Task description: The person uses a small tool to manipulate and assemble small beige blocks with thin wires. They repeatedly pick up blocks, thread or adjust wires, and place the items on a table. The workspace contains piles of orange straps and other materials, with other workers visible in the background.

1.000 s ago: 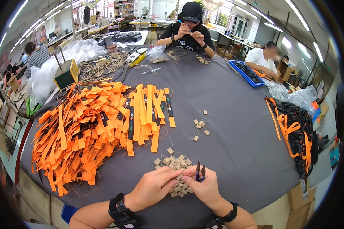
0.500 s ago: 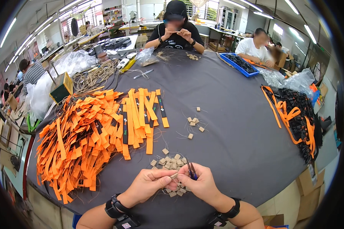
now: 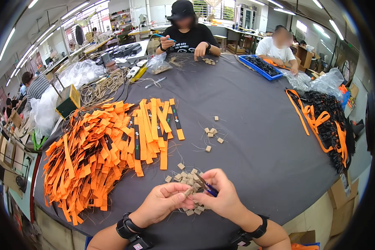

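Head view: left hand [image 3: 164,200] pinches tan block [image 3: 188,192] over near pile [image 3: 189,176] on table [image 3: 262,158], apparently steadying it, while right hand [image 3: 221,198] grips blue snips [image 3: 211,191] just right, likely for ready use.

Matt, fibrous and glossy surfaces before me

My table cover [image 3: 254,133] looks like smooth, matt, dark cloth, lightly creased. The orange strips [image 3: 87,154] resemble flat, matt woven ribbon, with loose threads. My small tan blocks [image 3: 181,166] look matt and slightly rough; wood or card, I cannot tell. My snips [image 3: 211,190] show metal blades and smooth blue handles. The crumpled wrapping [image 3: 81,71] is glossy, clear plastic; the tray [image 3: 275,78], smooth blue plastic; the coiled cord [image 3: 93,88], rough and fibrous.
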The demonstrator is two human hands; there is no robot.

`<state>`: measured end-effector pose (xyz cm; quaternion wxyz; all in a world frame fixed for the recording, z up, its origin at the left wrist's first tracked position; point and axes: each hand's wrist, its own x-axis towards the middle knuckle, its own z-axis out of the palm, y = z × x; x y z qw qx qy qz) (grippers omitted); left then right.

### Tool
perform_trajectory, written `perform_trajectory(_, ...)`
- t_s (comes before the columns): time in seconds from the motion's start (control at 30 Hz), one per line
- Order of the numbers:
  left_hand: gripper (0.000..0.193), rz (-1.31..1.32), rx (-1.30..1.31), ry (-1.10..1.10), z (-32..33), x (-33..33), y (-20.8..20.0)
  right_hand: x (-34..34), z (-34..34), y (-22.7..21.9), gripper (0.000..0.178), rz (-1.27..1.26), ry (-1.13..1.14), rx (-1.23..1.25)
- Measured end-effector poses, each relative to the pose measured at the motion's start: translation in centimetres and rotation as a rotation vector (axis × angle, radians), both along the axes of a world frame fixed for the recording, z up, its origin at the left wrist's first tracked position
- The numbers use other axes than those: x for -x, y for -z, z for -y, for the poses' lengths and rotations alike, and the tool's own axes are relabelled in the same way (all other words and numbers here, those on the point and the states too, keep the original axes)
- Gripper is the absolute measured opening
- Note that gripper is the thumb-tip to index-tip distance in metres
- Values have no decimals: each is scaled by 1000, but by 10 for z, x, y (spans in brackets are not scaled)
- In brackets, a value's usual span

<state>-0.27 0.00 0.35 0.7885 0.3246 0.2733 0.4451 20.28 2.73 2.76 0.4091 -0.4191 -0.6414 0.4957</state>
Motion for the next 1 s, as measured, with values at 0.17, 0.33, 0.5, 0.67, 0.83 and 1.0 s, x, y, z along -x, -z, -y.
perform_trajectory(0.17,29,324,115,-16,-7,7,9,-7,-2,-17,38,273,59,-345)
perform_trajectory(0.33,29,406,161,8,-9,7,14,-7,1,-9,35,424,100,-595)
perform_trajectory(0.5,29,380,149,15,-8,6,16,-3,4,-6,38,504,100,-758)
perform_trajectory(0.67,29,367,147,15,-7,5,14,-1,4,-7,39,519,104,-781)
perform_trajectory(0.83,29,365,146,8,-7,5,13,-1,4,-8,40,521,100,-774)
perform_trajectory(1.0,29,342,136,2,-7,5,12,-2,4,-8,40,526,97,-771)
